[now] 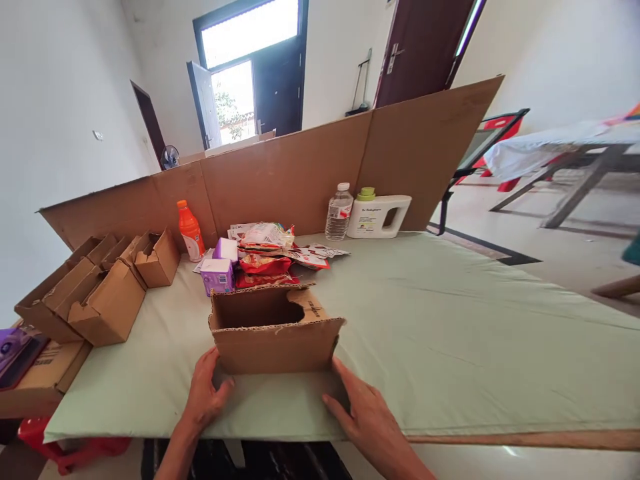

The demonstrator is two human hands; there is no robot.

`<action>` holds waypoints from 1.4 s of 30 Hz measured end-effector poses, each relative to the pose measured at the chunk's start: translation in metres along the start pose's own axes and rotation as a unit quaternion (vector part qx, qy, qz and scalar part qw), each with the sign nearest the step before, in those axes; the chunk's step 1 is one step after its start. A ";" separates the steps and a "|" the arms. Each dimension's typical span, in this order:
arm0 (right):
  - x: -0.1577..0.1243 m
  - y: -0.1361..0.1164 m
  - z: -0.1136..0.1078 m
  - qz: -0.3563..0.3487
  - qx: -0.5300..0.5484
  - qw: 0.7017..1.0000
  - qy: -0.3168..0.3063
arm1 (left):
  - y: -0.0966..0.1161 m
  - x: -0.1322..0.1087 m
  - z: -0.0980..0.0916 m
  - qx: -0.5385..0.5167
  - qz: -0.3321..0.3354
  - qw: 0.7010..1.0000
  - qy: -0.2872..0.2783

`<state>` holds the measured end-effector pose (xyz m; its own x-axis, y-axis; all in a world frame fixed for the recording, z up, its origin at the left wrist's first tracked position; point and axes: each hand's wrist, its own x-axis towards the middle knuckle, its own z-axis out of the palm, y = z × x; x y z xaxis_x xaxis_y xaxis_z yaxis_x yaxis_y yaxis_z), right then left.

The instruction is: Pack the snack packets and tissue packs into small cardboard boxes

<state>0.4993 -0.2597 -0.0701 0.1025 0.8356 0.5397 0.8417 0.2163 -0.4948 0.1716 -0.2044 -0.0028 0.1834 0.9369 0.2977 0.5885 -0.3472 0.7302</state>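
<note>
An open-topped cardboard box [277, 350] with torn, ragged upper edges stands upright on the green cloth near the table's front. My left hand [206, 390] is at its lower left corner, fingertips against the side and thumb spread apart. At the lower right corner, my right hand [361, 405] lies with its fingers along the box and its thumb stretched away from it. Neither hand wraps round the cardboard, though some fingertips are hidden. Just behind the box are purple tissue packs [219, 276] and a pile of red and white snack packets [267, 257].
Several more cardboard boxes [113, 300] stand at the left. An orange bottle [189, 230], a clear water bottle [340, 213] and a white jug with a green cap [377, 217] line the back. Behind them rises a cardboard screen [285, 177].
</note>
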 end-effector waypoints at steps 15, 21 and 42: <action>0.010 -0.012 0.009 0.009 -0.011 0.999 -0.034 | 0.014 0.002 -0.003 -0.037 -0.032 0.998 0.033; 0.015 -0.012 0.017 0.020 -0.013 0.999 -0.035 | 0.017 0.000 -0.003 -0.034 -0.052 0.997 0.045; 0.054 0.025 -0.024 0.044 0.081 0.992 -0.087 | 0.021 0.045 -0.008 0.044 -0.033 0.998 -0.016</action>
<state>0.5384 -0.2211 -0.0370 0.0677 0.9261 0.3712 0.7364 0.2046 -0.6448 0.1856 -0.1693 0.0307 0.1653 0.9591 0.2298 0.6666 -0.2804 0.6906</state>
